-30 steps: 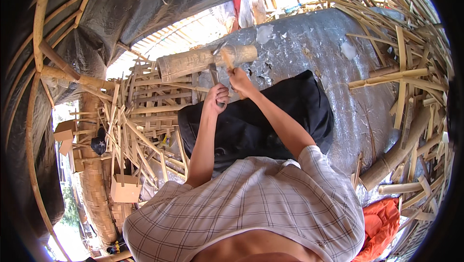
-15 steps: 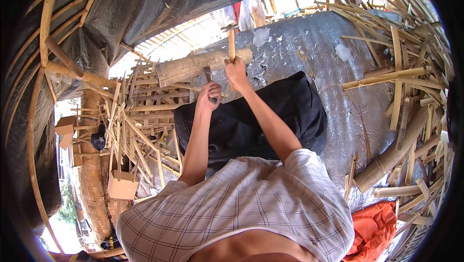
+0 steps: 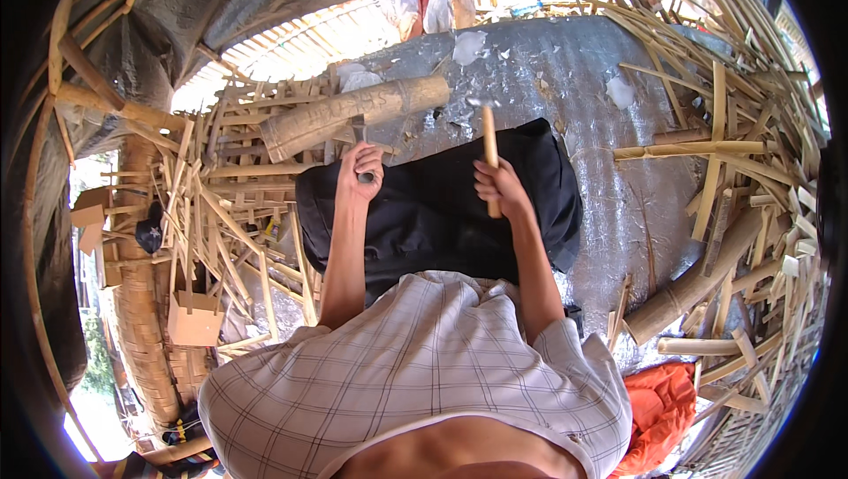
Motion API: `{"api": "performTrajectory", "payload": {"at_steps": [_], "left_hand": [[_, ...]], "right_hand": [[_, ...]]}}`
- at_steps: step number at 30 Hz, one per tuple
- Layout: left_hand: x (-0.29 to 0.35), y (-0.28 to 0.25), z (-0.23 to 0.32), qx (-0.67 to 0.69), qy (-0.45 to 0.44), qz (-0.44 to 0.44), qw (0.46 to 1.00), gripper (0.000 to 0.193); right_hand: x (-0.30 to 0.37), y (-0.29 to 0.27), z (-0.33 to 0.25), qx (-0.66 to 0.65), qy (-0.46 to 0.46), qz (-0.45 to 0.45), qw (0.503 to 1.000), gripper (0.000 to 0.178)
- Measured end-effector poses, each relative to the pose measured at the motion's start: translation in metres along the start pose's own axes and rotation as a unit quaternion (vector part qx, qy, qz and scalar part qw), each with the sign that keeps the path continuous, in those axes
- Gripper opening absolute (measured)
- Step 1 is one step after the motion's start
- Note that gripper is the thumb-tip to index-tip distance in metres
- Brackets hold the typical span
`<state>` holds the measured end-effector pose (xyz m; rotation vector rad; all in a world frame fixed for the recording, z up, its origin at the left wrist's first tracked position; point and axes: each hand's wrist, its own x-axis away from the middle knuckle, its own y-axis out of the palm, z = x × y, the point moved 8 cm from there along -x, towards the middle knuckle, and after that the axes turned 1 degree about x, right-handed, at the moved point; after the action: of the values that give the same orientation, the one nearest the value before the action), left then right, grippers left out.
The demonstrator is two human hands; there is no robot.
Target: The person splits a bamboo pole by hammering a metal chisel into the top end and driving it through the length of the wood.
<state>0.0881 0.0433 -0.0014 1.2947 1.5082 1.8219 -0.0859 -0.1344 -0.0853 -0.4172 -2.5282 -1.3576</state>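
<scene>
My left hand (image 3: 360, 170) is closed round the dark handle of a chisel (image 3: 359, 130), whose metal blade points away from me against the near side of a bamboo log (image 3: 353, 117). Carved marks show on the log, which lies crosswise in front of me. In my right hand (image 3: 502, 186) is a hammer (image 3: 489, 130) with a pale wooden handle; its metal head is up, right of the log and apart from it. Black cloth (image 3: 424, 214) covers my lap beneath both hands.
Bamboo strips (image 3: 715, 117) pile up along the right, with a thick bamboo pole (image 3: 698, 289) among them. An orange cloth (image 3: 661, 408) lies at the lower right. To the left stand loose slats (image 3: 234, 231) and a cardboard box (image 3: 194, 318). A silvery sheet (image 3: 565, 81) covers the ground ahead.
My right hand has drawn the hammer back toward me and to the right, away from the log. The left hand keeps the chisel at the log. The whole view has shifted slightly.
</scene>
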Motion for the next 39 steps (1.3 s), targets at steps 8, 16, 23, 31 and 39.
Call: {"api": "performTrajectory", "payload": {"at_steps": [8, 16, 23, 31, 39], "left_hand": [[0.027, 0.036, 0.017, -0.303, -0.003, 0.059, 0.951, 0.026], [-0.02, 0.045, 0.002, -0.458, 0.005, 0.059, 0.887, 0.024], [-0.064, 0.052, -0.049, -0.422, -0.009, 0.042, 0.906, 0.025], [-0.082, 0.038, -0.048, -0.426, -0.006, 0.0, 0.905, 0.024], [-0.092, 0.057, -0.055, -0.457, -0.026, -0.033, 0.889, 0.021]], "right_hand": [[0.003, -0.017, 0.011, -0.147, 0.009, 0.014, 0.989, 0.026], [-0.018, -0.026, 0.029, -0.072, 0.091, 0.03, 0.993, 0.036], [-0.023, -0.043, 0.035, -0.1, 0.128, 0.086, 0.983, 0.029], [0.003, -0.019, 0.031, -0.186, 0.083, 0.06, 0.977, 0.023], [0.016, -0.016, 0.013, -0.288, 0.075, 0.05, 0.953, 0.021]]}}
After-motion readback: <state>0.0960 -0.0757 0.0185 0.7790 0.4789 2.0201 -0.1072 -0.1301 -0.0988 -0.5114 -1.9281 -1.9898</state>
